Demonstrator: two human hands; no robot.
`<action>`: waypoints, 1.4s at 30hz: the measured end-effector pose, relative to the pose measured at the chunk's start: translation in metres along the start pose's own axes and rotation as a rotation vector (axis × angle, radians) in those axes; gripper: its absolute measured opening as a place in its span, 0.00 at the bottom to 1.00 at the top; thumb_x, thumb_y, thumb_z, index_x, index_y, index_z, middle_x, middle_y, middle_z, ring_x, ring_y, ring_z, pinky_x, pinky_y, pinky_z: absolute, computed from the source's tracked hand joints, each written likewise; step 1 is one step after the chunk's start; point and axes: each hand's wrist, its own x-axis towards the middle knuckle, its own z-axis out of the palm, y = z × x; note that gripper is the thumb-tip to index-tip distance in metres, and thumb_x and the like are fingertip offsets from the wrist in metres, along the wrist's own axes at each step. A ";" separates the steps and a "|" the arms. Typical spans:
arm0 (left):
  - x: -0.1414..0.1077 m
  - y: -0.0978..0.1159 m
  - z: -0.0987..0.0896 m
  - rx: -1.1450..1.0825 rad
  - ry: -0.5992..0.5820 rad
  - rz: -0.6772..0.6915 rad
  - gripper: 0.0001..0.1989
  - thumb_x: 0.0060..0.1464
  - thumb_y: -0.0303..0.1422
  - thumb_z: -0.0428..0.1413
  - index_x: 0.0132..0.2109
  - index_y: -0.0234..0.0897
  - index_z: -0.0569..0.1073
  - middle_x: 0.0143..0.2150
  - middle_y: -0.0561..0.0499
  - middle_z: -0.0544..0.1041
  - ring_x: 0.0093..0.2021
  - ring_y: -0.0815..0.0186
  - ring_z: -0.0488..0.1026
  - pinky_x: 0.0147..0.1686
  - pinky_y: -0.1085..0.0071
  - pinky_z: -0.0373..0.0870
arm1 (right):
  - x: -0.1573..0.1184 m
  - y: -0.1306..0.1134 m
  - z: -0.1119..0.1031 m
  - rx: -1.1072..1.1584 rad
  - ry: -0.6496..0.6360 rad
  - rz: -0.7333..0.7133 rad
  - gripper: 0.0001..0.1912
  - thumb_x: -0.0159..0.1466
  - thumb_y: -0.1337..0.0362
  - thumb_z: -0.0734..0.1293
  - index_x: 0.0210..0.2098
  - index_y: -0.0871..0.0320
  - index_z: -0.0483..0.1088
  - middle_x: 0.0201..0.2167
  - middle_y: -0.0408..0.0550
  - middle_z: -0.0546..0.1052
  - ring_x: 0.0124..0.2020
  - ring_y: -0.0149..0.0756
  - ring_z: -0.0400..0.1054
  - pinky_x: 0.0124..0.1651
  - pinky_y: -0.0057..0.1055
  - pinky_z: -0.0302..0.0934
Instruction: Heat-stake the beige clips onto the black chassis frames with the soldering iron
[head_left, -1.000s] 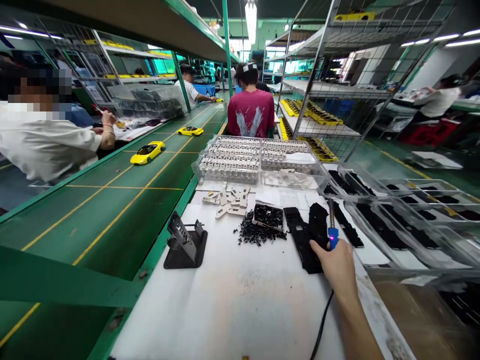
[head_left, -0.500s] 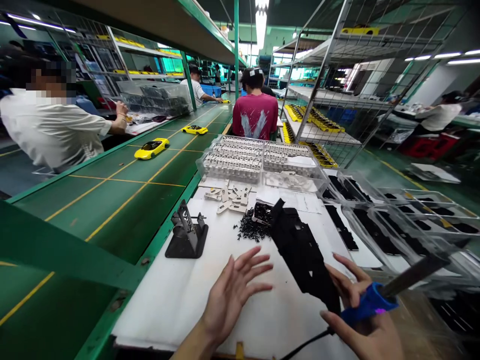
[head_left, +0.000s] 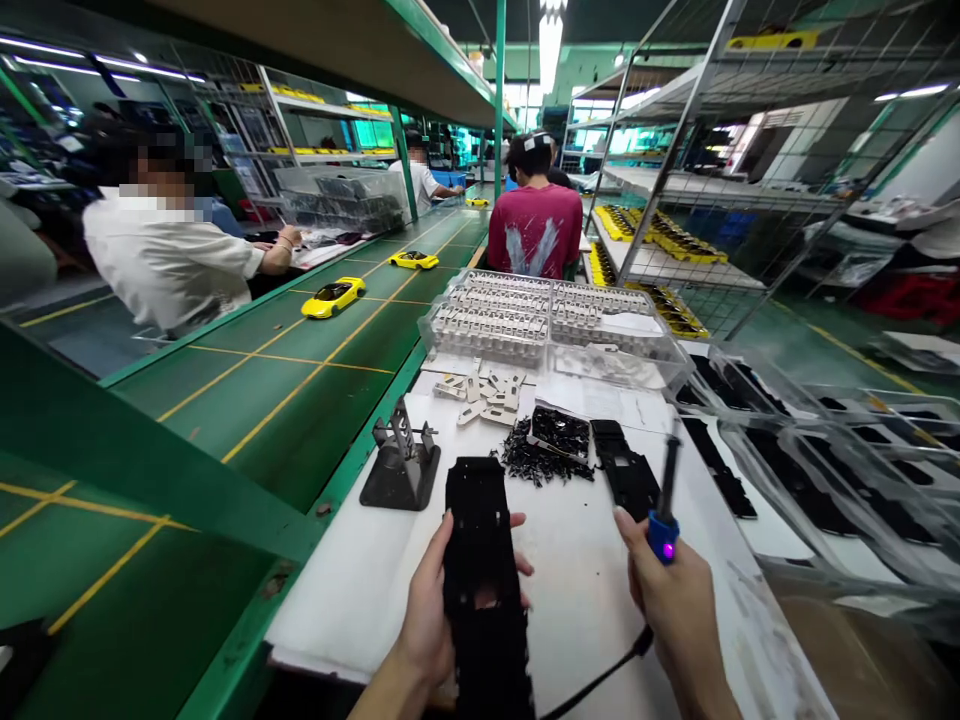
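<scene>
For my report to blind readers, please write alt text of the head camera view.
A person's left hand holds a long black perforated plastic part over a white bench, and the right hand holds a corded blue-handled tool. Small black pieces lie in a heap ahead, near a clear tray of pale parts; a yellow model car sits on a green conveyor belt to the left.

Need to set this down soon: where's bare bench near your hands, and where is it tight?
Bare white bench lies between the left hand, holding the black frame, and the right hand, holding the blue-handled tool. A smaller patch lies left of the left hand, below the metal stand. It's crowded farther up, around the loose black pieces and the flat black frame.
</scene>
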 end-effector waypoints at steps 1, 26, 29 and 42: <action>-0.005 -0.002 -0.008 0.015 0.027 -0.013 0.36 0.54 0.57 0.44 0.60 0.37 0.67 0.39 0.44 0.76 0.31 0.61 0.75 0.33 0.68 0.71 | 0.014 0.000 0.003 -0.126 -0.028 -0.011 0.24 0.58 0.43 0.64 0.25 0.59 0.66 0.18 0.41 0.65 0.21 0.26 0.56 0.27 0.24 0.53; -0.009 -0.012 -0.039 -0.102 0.108 -0.138 0.39 0.51 0.60 0.44 0.58 0.36 0.68 0.35 0.47 0.75 0.27 0.62 0.75 0.29 0.70 0.71 | 0.059 -0.007 0.084 -0.440 -0.282 -0.149 0.14 0.62 0.54 0.58 0.32 0.58 0.68 0.29 0.47 0.74 0.31 0.34 0.63 0.37 0.27 0.51; -0.005 -0.011 -0.034 -0.081 0.094 -0.148 0.39 0.50 0.60 0.44 0.57 0.36 0.68 0.35 0.47 0.75 0.27 0.61 0.75 0.29 0.70 0.70 | 0.058 -0.007 0.080 -0.397 -0.294 -0.134 0.11 0.59 0.58 0.60 0.34 0.57 0.70 0.29 0.46 0.74 0.31 0.33 0.63 0.37 0.27 0.51; 0.005 -0.014 -0.016 -0.044 0.106 -0.236 0.40 0.49 0.62 0.43 0.57 0.36 0.68 0.33 0.46 0.76 0.24 0.62 0.74 0.25 0.70 0.71 | 0.032 -0.030 0.056 0.158 -0.529 0.077 0.22 0.55 0.47 0.67 0.36 0.59 0.64 0.14 0.35 0.60 0.11 0.20 0.42 0.15 0.23 0.38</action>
